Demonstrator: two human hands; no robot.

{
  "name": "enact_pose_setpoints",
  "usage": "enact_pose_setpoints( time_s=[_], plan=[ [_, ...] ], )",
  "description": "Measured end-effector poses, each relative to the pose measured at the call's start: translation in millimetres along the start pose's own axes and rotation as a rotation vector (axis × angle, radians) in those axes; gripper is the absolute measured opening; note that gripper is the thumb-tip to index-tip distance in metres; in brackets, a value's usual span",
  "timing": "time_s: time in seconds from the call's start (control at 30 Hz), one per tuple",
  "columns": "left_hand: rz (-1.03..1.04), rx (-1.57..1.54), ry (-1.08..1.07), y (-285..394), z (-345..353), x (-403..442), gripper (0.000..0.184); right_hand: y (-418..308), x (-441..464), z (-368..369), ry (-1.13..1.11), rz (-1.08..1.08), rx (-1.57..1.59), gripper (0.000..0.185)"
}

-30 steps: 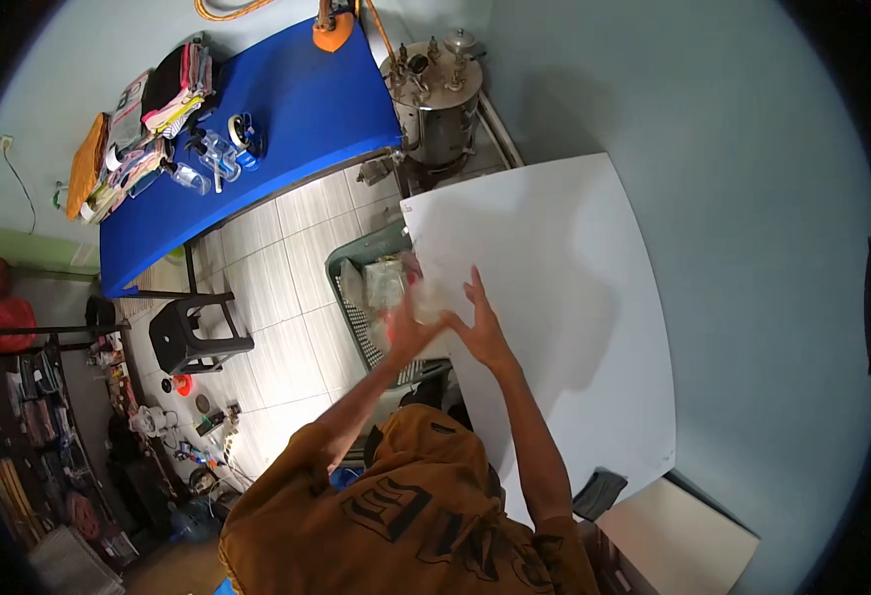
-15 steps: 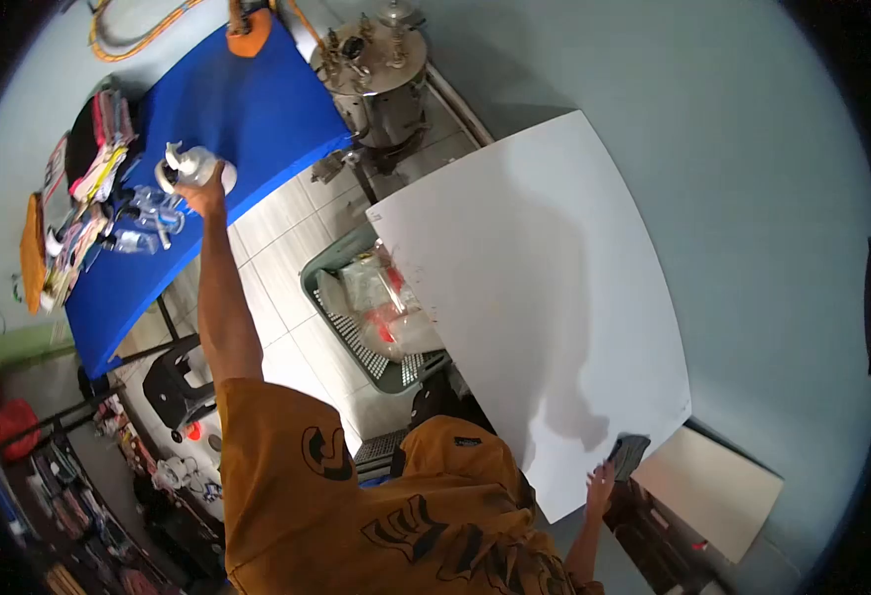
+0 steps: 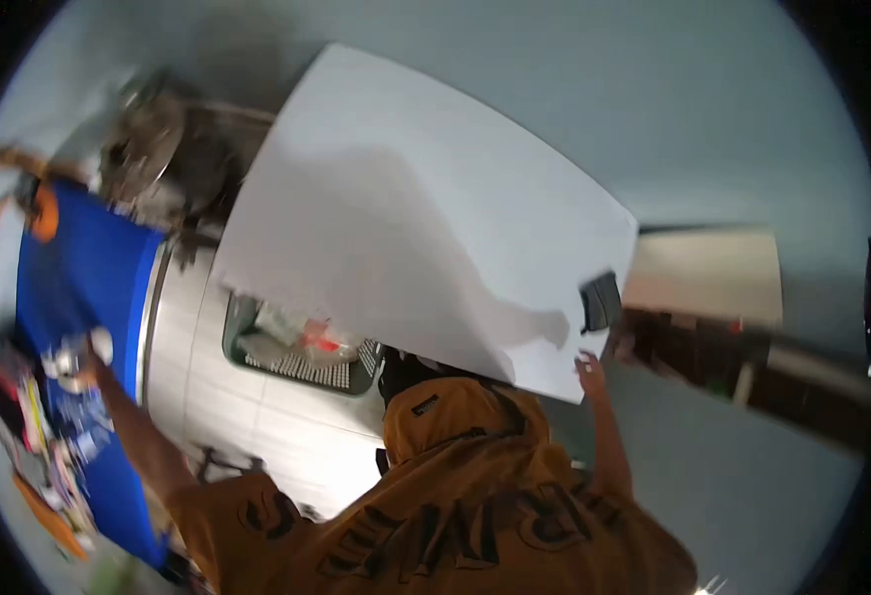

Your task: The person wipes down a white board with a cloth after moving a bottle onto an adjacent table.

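Observation:
At the left, my left hand (image 3: pixel 88 371) is over the blue-covered table (image 3: pixel 88 253), closed round a clear bottle (image 3: pixel 63 363) with a white top; motion blurs both. Several other clear bottles (image 3: pixel 88 436) lie beside it on the blue cover. My right hand (image 3: pixel 588 373) is at the near right corner of the white board (image 3: pixel 396 218), fingers apart and holding nothing. Just beyond those fingertips lies a flat dark object (image 3: pixel 601 302) on the board, a small gap away.
A green basket (image 3: pixel 361 372) with clear plastic and red pieces stands on the tiled floor under the board's edge. A metal pressure tank (image 3: pixel 163 159) is at the upper left. Brown wooden furniture (image 3: pixel 713 362) and a beige panel (image 3: pixel 713 263) are at the right.
My view has turned, so the blue table has swung to the left and down, and the board has moved up. The left hand still holds the bottle; the right stays near the dark object.

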State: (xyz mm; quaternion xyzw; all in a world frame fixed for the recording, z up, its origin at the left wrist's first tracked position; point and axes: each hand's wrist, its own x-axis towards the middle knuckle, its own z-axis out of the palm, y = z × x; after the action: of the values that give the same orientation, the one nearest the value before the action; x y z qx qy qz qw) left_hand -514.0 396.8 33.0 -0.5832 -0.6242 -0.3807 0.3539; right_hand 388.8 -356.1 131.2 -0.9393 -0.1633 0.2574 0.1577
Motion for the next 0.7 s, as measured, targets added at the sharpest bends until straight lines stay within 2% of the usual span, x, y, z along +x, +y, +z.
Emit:
enact_pose_setpoints(
  time_s=[0.07,0.23,0.33,0.4,0.47,0.5,0.53,0.57,0.6,0.63,0.67,0.7],
  plan=[
    [-0.190,-0.045,-0.049,23.3,-5.0,8.8,0.089,13.8,-1.7,14.6,0.074,-0.061,-0.126,0.037],
    [-0.518,-0.024,-0.180,62.0,-38.1,1.9,0.104,-7.1,3.5,-4.9,-0.009,0.125,-0.048,0.040],
    [-0.603,0.034,-0.303,77.5,-71.2,-39.5,0.112,7.6,22.4,4.0,0.088,0.092,0.033,0.041],
    [-0.637,0.072,-0.460,95.9,-97.6,-90.9,0.119,8.2,34.3,8.5,0.284,-0.001,-0.054,0.036],
    [-0.586,0.177,-0.682,137.1,-131.0,-164.0,0.125,15.2,57.4,13.4,0.488,-0.148,-0.062,0.034],
    [-0.092,0.719,-0.545,165.4,-146.3,-226.7,0.121,15.3,73.3,10.7,0.536,-0.203,-0.032,0.032],
    [-0.297,0.488,-0.807,204.2,-185.8,-268.7,0.112,15.1,88.7,4.5,0.584,-0.255,-0.003,0.031],
    [-0.318,0.304,-1.105,231.8,-239.1,-300.8,0.106,8.1,100.9,-2.4,0.628,-0.242,0.003,0.031],
    [-0.327,0.107,-1.396,252.3,-269.4,-330.0,0.100,-1.9,109.6,-9.0,0.675,-0.221,0.010,0.030],
    [-0.169,0.175,-1.427,276.8,-300.4,-367.0,0.078,-3.8,122.3,-12.6,0.683,-0.251,-0.020,0.032],
    [-0.325,-0.228,-1.772,279.2,-331.0,-380.3,0.055,-5.0,134.6,-16.8,0.689,-0.281,-0.052,0.033],
    [-0.618,-0.576,-2.115,336.2,-391.6,-331.8,0.033,-3.5,143.7,-18.0,0.698,-0.316,-0.084,0.035]
  ],
)
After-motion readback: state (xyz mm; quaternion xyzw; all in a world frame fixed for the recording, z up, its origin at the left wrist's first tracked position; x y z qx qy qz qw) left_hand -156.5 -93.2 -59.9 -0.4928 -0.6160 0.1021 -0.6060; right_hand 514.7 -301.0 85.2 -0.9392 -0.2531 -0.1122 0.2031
